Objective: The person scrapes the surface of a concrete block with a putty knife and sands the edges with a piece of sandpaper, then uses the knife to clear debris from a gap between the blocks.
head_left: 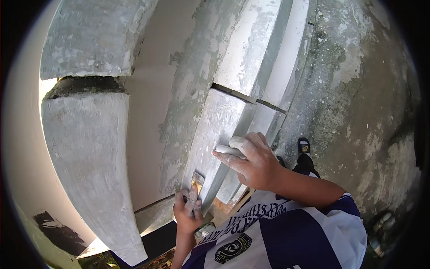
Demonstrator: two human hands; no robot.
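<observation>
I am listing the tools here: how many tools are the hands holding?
2. A scraper in the left hand, low against the grey moulding; a white tool, mostly hidden, in the right hand, higher on it.

Stained concrete ground (358, 89), sandalled foot (303, 146)

Left hand (188, 213) holds scraper (197, 180); right hand (255, 163) grips white handle (226, 150).

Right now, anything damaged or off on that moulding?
Yes. Paint flakes in patches off the wall strip left of the moulding, baring grey. A dark open joint cuts across the moulding above the right hand, which grips a white object. The left hand holds a scraper lower down.
</observation>
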